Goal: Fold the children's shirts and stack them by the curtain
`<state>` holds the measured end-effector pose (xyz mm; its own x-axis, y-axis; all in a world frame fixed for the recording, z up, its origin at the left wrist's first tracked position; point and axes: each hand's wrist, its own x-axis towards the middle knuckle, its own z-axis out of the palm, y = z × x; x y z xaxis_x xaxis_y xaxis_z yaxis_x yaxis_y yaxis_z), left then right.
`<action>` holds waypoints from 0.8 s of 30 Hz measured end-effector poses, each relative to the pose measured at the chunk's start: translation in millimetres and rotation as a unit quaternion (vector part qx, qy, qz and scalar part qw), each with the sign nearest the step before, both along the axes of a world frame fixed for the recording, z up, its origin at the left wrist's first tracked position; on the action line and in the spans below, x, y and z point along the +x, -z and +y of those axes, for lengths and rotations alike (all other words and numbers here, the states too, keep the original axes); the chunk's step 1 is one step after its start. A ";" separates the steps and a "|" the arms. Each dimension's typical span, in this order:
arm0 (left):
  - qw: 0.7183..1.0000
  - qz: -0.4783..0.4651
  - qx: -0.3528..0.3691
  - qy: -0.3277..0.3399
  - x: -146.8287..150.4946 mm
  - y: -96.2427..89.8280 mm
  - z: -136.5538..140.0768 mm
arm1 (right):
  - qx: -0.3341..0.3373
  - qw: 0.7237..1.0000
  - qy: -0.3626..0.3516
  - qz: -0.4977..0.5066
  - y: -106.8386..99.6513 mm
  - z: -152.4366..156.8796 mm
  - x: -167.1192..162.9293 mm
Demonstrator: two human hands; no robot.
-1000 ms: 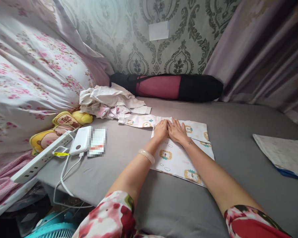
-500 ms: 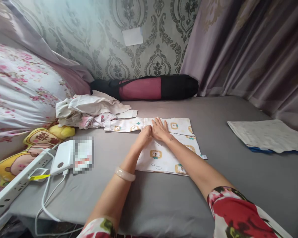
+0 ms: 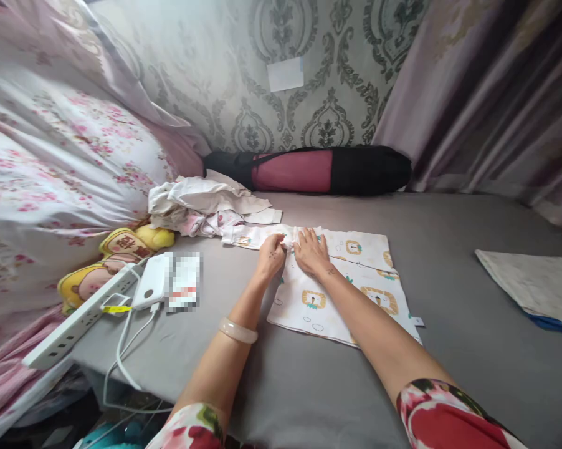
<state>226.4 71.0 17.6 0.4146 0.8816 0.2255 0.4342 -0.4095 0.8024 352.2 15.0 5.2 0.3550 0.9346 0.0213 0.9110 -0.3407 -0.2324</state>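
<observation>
Beneath the right hand (image 3: 311,251), the printed cloth (image 3: 330,321) lies partly hidden.

left hand (image 3: 272,257): fingers curled | right hand (image 3: 311,251): palm down | both arms (image 3: 372,324): stretched forward

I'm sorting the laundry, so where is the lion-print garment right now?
Near the center of the head view, the lion-print garment lies on the gray sheet, under the right hand, mostly right of the crumpled clothes.
</observation>
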 end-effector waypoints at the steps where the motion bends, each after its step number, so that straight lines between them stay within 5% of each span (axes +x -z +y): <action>1: 1.000 -0.005 -0.003 -0.010 -0.4 1.2 2.0 | -0.002 1.000 0.001 -0.003 0.8 0.6 0.0; 12: 0.990 0.032 -0.033 -0.134 -35.9 -1.0 30.0 | -0.002 1.000 0.006 0.003 1.1 3.7 2.4; 24: 0.936 0.073 -0.027 -0.342 -86.9 -1.2 64.5 | 0.021 0.998 0.022 0.053 -1.1 5.9 1.8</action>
